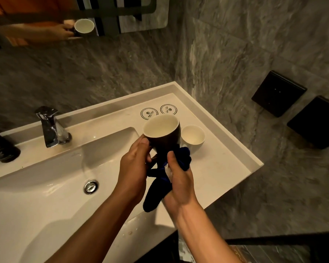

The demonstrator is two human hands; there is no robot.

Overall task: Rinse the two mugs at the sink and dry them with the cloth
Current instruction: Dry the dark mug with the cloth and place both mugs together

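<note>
The left hand [134,168] is closed around the near side of a dark mug [162,135] with a white inside, holding it tilted in the air above the right end of the basin [51,196], its mouth turned up and away. The right hand [179,179] is closed on a dark blue cloth [158,192] — one bunch of it is pressed against the lower part of the mug under the thumb, while a longer tail hangs down between the two wrists. Just beyond the held mug, a second mug [193,136] stands upright on the white surface [217,168] near its right edge, white inside and apparently empty. Behind it, toward the far right corner, lie two round printed coasters [168,109] side by side. The chrome tap [50,128] rises from the far rim of the basin, with a black bottle [1,147] at the far left — the drain plug [91,186] sits in the basin floor.
</note>
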